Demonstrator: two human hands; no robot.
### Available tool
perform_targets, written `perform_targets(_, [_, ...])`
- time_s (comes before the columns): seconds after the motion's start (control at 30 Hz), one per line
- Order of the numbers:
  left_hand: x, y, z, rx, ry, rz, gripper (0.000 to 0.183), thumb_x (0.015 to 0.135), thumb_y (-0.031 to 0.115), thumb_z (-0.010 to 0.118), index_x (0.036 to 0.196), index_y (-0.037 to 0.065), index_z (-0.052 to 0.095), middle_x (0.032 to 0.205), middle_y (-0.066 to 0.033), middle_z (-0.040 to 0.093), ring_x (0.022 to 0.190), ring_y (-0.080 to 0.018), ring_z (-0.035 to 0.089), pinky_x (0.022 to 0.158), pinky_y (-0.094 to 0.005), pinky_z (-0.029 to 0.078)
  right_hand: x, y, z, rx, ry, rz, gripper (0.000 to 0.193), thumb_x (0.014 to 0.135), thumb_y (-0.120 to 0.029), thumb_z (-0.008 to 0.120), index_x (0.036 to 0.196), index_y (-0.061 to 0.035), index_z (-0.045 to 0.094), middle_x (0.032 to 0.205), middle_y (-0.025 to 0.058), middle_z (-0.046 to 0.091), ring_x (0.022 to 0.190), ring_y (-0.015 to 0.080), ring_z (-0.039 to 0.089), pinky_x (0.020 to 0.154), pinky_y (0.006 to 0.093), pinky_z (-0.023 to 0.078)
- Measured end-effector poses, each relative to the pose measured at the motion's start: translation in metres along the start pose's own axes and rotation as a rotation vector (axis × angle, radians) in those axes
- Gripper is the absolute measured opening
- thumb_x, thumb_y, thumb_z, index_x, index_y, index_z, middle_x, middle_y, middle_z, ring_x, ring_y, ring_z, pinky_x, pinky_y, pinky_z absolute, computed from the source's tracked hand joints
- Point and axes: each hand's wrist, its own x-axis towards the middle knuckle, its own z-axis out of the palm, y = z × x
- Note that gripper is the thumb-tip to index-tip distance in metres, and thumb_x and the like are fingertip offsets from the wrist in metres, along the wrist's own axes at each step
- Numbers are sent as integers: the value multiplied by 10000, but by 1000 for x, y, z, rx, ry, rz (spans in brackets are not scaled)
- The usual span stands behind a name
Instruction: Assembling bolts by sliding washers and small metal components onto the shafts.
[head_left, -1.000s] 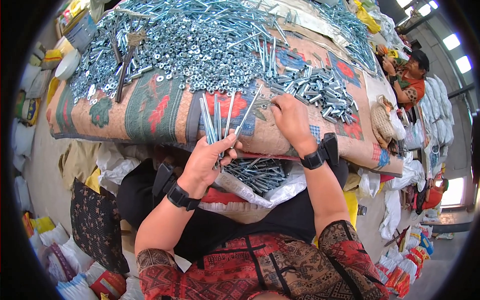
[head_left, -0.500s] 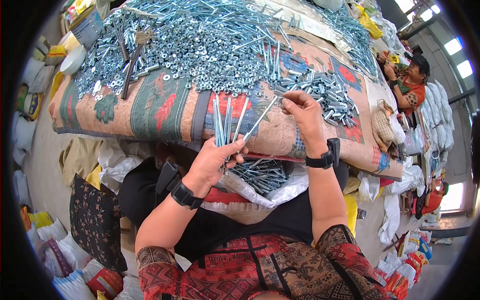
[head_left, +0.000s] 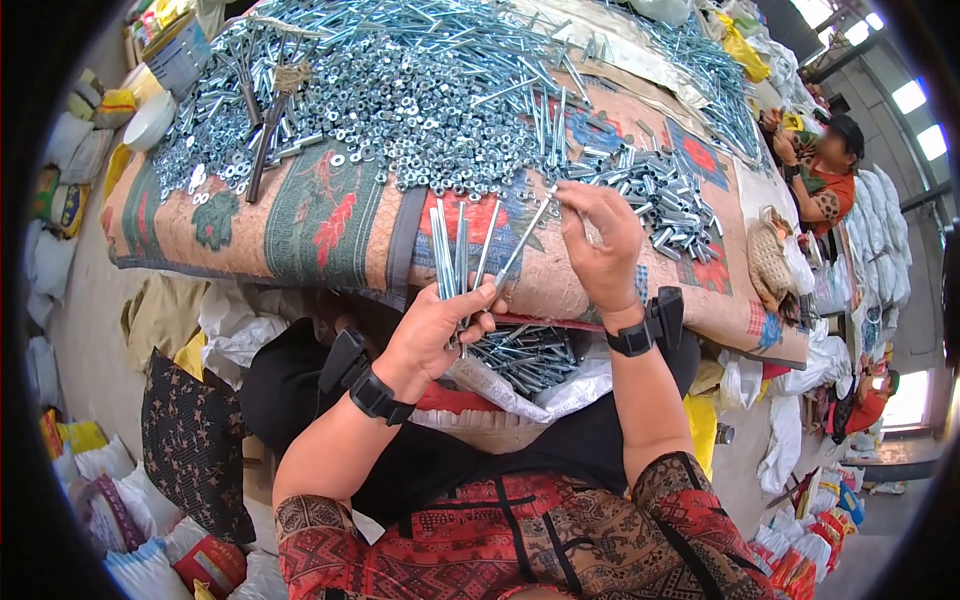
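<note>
My left hand (head_left: 450,322) is closed around a bunch of long thin silvery bolts (head_left: 447,250), which fan upward over the table's near edge. One bolt (head_left: 524,240) leans out to the right, a sleeve around its lower part and a small nut (head_left: 551,192) at its upper end. My right hand (head_left: 603,240) is at that end, its fingertips against the nut and the thumb apart from the fingers. Just beyond lie a heap of loose nuts (head_left: 430,130) and a pile of short metal sleeves (head_left: 660,190).
A flowered cloth (head_left: 330,220) covers the table. More long bolts (head_left: 420,30) are heaped at the back. Below the near edge, a white sack (head_left: 545,400) holds finished-looking bolts (head_left: 525,360). A white bowl (head_left: 150,122) stands far left; another person (head_left: 825,170) sits at the right.
My right hand has turned, its fingers reaching leftward over the bolt's end and the thumb parting from them. The left hand has shifted slightly right and still grips the bunch.
</note>
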Motion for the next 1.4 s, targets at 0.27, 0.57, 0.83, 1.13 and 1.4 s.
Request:
perform_targets(0.27, [-4, 9, 3, 66, 99, 136, 170, 879, 142, 635, 1007, 41, 587, 829, -60, 637, 636, -88, 585, 495, -184, 377, 4, 35, 43, -517, -233, -49, 186, 720, -94, 682, 892, -32, 648, 1140, 88, 596, 1106, 311, 509, 908, 426, 419])
perform_targets(0.57, [-6, 8, 5, 110, 33, 40, 185, 869, 143, 652, 1011, 39, 593, 817, -75, 640, 633, -93, 576, 490, -193, 371, -1, 39, -5, 872, -202, 813, 170, 858, -94, 659, 992, 10, 662, 961, 90, 682, 811, 157, 648, 716, 283, 518])
perform_targets(0.83, [-9, 9, 10, 164, 7, -32, 189, 861, 125, 666, 996, 12, 599, 817, -82, 649, 617, -97, 600, 495, -182, 395, 5, 32, -42, 932, -293, 774, 217, 782, -1, 692, 990, 9, 634, 898, 56, 642, 776, 116, 613, 734, 250, 508])
perform_targets(1.13, [-13, 12, 16, 270, 30, 91, 240, 829, 102, 703, 1018, -10, 608, 775, -63, 639, 580, -94, 597, 453, -183, 372, -26, -5, -18, 900, -584, 957, 260, 799, -120, 721, 1023, -11, 645, 901, 43, 646, 728, 83, 591, 651, 222, 486])
perform_targets(1.4, [-11, 9, 12, 197, 41, 106, 231, 835, 119, 704, 996, -20, 615, 717, -45, 626, 571, -83, 590, 445, -181, 353, -14, -14, -16, 812, -368, 809, 292, 853, -248, 700, 1009, -6, 654, 915, 56, 655, 793, 106, 599, 733, 239, 472])
